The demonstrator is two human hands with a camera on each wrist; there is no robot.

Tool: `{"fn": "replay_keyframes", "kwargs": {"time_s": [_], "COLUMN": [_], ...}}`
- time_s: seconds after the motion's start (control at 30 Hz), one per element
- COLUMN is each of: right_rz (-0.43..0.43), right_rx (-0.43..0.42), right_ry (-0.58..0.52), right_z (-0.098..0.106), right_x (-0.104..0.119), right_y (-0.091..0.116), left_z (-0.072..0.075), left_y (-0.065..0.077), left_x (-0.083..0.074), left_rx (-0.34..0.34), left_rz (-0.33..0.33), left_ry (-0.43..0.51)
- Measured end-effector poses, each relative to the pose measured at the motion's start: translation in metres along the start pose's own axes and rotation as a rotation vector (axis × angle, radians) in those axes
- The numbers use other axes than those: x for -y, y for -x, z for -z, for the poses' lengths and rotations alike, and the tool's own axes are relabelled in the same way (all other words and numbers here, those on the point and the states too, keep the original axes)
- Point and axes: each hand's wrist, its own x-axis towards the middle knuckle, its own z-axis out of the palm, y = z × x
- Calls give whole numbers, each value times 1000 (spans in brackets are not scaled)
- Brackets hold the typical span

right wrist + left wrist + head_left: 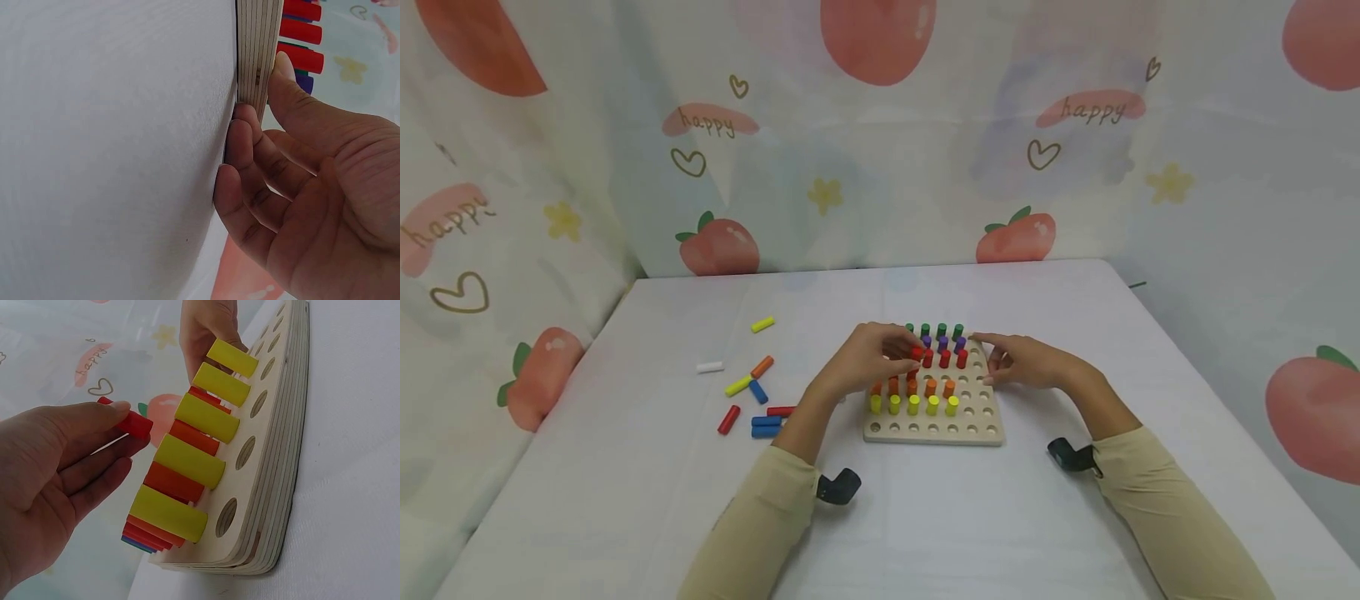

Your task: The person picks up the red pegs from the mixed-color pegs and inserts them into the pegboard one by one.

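Note:
A wooden pegboard [932, 438] lies on the table with upright rows of green, purple, red, orange and yellow pegs [913, 405]. My left hand [868, 358] reaches over its left side. In the left wrist view, that hand's thumb and fingers pinch a red peg [134, 422] above the board, apart from the standing pegs. At the board's right edge is my right hand [1033, 362]. The right wrist view has its thumb [284, 69] on the board's top near the edge and fingertips against the layered side [257, 50]. Part of the far left rows is hidden behind the left hand.
Loose pegs lie left of the board: a white one [710, 367], yellow ones [763, 324], an orange one [762, 367], red ones [728, 419] and blue ones [758, 392]. The left forearm partly covers some. A printed curtain [880, 167] surrounds the table.

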Motion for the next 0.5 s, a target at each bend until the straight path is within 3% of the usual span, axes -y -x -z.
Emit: {"fn": "replay_keyframes", "kwargs": {"time_s": [0.5], "right_rz": [5], "right_rx": [-1], "right_ry": [-2], "right_z": [0], "right_x": [0], "right_y": [1], "left_z": [-18], "left_y": [-10], "left_x": [2], "left_rx": [-17], "left_rz": [5], "left_ry": [43]}}
